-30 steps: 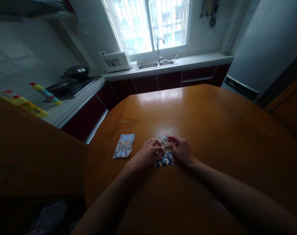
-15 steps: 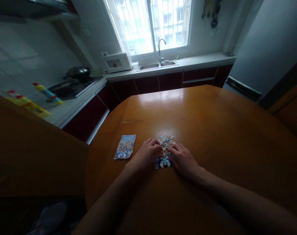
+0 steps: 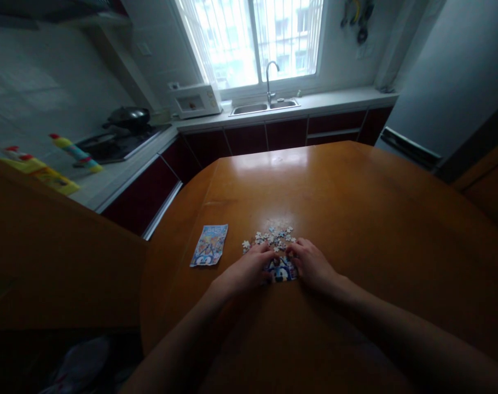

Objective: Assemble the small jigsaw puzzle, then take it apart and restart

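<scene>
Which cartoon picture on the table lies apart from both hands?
The printed sheet at left; the partial puzzle sits between the left hand and right hand.

And here I'm looking across a kitchen, with a steel sink [image 3: 249, 109] and curved tap [image 3: 268, 82] gleaming below the bright window [image 3: 236, 44], a dark pan [image 3: 128, 116] sitting on the black stovetop [image 3: 131, 146], and deep red cabinets [image 3: 245, 139] running under the pale worktop [image 3: 335, 99].

Barred window [image 3: 232, 44] glows at the top centre of my feed.
Below it I see a sink [image 3: 268, 108] and tap [image 3: 268, 82]; far left, bottles [image 3: 79, 155] near a dark pan [image 3: 129, 116]; upper right, a grey refrigerator [image 3: 441, 82].
</scene>
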Tool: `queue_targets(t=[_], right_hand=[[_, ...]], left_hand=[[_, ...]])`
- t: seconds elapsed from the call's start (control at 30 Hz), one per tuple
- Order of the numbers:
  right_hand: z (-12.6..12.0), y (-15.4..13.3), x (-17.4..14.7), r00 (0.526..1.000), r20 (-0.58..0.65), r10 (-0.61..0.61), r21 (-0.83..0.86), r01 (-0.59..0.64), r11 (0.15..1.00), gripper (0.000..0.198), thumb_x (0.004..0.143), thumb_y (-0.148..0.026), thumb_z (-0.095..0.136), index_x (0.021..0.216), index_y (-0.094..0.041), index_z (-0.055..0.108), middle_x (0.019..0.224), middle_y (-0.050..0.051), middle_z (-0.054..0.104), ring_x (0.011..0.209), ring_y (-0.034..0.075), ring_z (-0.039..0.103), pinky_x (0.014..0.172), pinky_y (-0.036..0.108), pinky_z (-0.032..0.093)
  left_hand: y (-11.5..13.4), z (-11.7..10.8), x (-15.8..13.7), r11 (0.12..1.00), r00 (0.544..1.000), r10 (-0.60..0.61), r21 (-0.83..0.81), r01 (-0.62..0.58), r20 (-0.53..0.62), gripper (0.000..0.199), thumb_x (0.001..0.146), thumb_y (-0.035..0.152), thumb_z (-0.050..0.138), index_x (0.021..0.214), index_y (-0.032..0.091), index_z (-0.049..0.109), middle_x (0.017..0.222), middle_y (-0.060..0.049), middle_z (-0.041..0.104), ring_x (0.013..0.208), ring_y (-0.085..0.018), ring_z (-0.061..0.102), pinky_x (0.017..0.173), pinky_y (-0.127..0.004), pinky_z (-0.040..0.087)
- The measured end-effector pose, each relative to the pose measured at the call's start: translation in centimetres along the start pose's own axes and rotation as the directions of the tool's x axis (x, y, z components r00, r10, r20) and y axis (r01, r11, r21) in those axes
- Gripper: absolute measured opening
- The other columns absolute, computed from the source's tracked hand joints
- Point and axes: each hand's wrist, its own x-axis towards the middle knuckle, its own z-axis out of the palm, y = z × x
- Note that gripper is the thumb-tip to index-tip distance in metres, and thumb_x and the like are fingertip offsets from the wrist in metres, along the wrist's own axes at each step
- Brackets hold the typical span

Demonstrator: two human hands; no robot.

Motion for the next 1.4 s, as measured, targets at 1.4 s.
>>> queue_targets(t=[1.4], right_hand=[[1.2,0.1,-0.3,0.972,-0.088,-0.220,0.399,0.236,0.886,0.019,0.098,-0.024,0.053,0.086,-0.019,0.066,0.080,0.002,0.069,0.072,0.015,0.062,0.068,0.026,0.047]], left_hand=[[0.8,1.3,1.3,0.928,0.959,-0.063,-0.370,-0.046,-0.278,0.024,0.101,0.022,0.048,0.111,0.018,0.069,0.098,-0.006,0.073,0.087,-0.017,0.066,0.081,-0.030,0.052]])
